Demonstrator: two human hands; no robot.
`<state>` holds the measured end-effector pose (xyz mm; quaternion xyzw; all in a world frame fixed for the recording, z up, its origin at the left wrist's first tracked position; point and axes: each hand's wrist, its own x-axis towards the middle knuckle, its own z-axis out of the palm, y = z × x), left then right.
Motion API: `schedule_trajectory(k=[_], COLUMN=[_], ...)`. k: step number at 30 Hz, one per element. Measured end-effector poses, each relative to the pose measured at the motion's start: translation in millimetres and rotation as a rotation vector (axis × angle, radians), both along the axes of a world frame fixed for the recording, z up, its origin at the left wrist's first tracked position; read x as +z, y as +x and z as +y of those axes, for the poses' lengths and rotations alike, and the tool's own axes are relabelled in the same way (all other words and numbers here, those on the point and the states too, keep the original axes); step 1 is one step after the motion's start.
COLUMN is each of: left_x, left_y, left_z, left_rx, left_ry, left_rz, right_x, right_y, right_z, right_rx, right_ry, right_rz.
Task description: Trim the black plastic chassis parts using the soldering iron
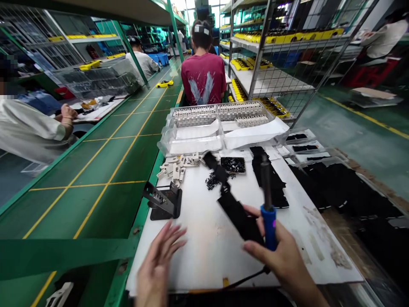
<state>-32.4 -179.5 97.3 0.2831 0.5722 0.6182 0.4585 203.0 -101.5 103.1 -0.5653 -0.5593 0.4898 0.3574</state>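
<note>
Within the right grip [284, 256], blue-handled tool [269, 225]

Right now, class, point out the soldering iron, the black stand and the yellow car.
Soldering iron [269, 219], head view: blue handle.
Black stand [163, 203], head view: slanted plate.
Yellow car [165, 84], head view: yellow body.

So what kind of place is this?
Probably a factory, maybe for toy cars: a little yellow car sits on a long green belt, and shelves hold rows of yellow parts.
</note>
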Motion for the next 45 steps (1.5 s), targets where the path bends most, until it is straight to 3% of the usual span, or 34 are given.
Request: schedule_trajectory(k=[4,7,10,13,15,18,22,29,34,37,40,45], left_x=[-4.6,-11.1,-26.0,-43.5,-52.6,-60.3,-66.1,-76.2,-68.5,-62.6,-56.1,-47.9], left_y=[48,62,64,60,55,46,37,36,37,44,54,65], left_z=[56,75,75,67,61,54,49,54,58,57,52,23], left_rx=[-0.151,-0.218,-0.200,-0.218,-0.243,-0.287,-0.329,-0.347,-0.338,-0.216,-0.078,0.152], left_ry=[0.172,0.126,0.050,0.009,0.013,-0.003,-0.003,0.033,-0.099,-0.017,0.099,0.231], left_rz=[-0.444,-0.609,-0.776,-0.907,-0.925,-0.966,-1.012,-1.059,-0.963,-0.787,-0.469,-0.118], right_x=[-0.1,-1.7,-9.9,-30.4,-49.2,-76.0,-95.3,-100.2,-100.5,-99.6,-98.7,-102.8], right_y=[-21,-17,-9,-12,-22,-44,-62,-62,-54,-45,-33,-18], right_z=[-20,-14,14,62,97,134,148,150,144,136,127,114], right_rx=[0.216,0.152,0.017,-0.032,0.050,0.100,0.075,0.110,0.155,0.156,0.124,0.076], right_ry=[0.005,0.037,0.047,0.139,0.195,0.152,0.126,0.128,0.137,0.141,0.132,0.054], right_rz=[0.167,0.142,0.012,-0.186,-0.365,-0.558,-0.658,-0.688,-0.612,-0.508,-0.392,-0.218])
